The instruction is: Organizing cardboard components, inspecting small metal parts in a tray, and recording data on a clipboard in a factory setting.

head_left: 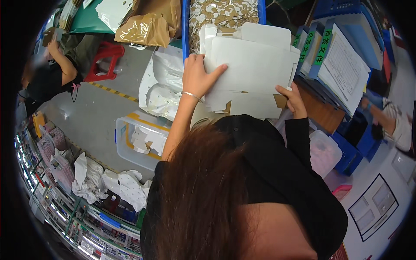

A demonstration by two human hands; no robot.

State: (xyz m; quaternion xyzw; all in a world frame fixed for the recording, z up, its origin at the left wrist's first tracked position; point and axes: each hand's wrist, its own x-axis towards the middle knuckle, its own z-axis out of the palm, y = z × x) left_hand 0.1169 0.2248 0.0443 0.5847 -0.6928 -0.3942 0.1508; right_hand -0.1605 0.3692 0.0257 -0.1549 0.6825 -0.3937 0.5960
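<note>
A stack of flat white cardboard box blanks (251,65) with brown undersides spans the space between my two hands. My left hand (200,78) grips its left edge, thumb on the top sheet and fingers bent around the side. At the lower right corner, my right hand (296,100) pinches the blanks with the thumb on top; its other fingers are partly hidden beneath. The far end of the stack, with its cut flaps, overlaps a blue bin (186,30) filled with small white and brown cardboard scraps.
Blue file folders (323,52) with green labels stand at the right. To the left are brown wrapping paper (145,31), white plastic sheeting (162,82), a clear tote (123,145) holding cardboard pieces, and a red stool (113,54). Another person (52,76) sits at the far left.
</note>
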